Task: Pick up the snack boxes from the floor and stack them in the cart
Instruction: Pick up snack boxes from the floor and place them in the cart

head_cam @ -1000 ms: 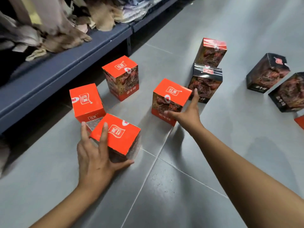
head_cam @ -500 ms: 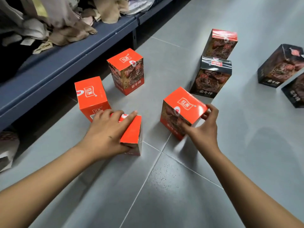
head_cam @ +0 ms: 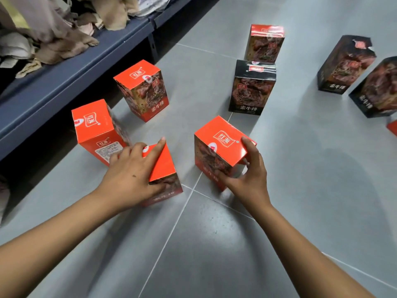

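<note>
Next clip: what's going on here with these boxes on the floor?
A person reaches down with both hands. The left hand grips the left box, the right hand the right box, both orange and tilted, barely off the floor if at all. Other boxes, orange and black, stand around.

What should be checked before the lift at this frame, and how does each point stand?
1. Left hand grips near red box: ok, fingers over its top, thumb on the front face.
2. Right hand grips central red box: ok, thumb on the near face, forefinger on the top's far edge.
3. Both boxes off the floor: cannot tell.
4. Rear red box apart from the left hand: cannot tell, they overlap in view.
5. Cart in sight: not ok, none visible.
</note>
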Demonstrator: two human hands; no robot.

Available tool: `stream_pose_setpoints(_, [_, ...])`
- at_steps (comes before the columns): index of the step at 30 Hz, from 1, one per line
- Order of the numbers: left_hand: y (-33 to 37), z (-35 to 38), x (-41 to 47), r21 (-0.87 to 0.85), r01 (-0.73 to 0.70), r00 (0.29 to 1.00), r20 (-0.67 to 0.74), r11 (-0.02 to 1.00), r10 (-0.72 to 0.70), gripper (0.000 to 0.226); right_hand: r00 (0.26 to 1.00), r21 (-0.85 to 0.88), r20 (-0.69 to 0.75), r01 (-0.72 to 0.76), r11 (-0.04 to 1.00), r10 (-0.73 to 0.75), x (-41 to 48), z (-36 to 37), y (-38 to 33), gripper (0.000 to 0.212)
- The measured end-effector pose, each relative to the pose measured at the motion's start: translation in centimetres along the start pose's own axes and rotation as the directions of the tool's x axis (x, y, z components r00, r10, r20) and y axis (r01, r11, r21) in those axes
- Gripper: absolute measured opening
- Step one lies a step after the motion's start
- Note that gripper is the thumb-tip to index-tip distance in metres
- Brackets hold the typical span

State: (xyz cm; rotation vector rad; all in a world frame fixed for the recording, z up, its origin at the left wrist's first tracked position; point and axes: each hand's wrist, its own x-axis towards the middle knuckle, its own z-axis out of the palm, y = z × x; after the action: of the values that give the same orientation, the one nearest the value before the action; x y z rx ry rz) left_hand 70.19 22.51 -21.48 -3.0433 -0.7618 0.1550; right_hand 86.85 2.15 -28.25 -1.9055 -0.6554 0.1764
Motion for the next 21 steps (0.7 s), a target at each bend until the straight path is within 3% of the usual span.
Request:
stream_pose_setpoints(5, [0.0, -0.5, 1.6, -0.039, -0.049, 0.997, -0.059, 0.998, 0.047, 0.097, 0.967, 0.141, -0.066, -0.236, 0.962, 0.247, 1.8, -1.9, -1.0, 0.084])
stream_pose_setpoints(13, [3.7, -2.2, 5.9, -0.082, -0.058, 0.984, -0.174, 0.995, 0.043, 0.095, 0.851, 0.306, -0.157, -0.441, 0.844, 0.501, 2.7, -5.1, 1.1, 0.084])
stream_pose_setpoints(18, [7.5, -0.8, 4.9, -0.224, -0.012, 0.991, -0.130, 0.975, -0.018, 0.099, 0.745, 0.394, -0.234, -0.515, 0.761, 0.625, -0.6, -7.1, 1.6, 0.087])
stream_pose_setpoints(21, [11.0, -1.0, 4.3, -0.233, 0.014, 0.999, -0.042, 0.972, -0.024, 0.101, 0.699, 0.352, -0.264, -0.572, 0.741, 0.665, -2.4, -9.5, 0.2, 0.084])
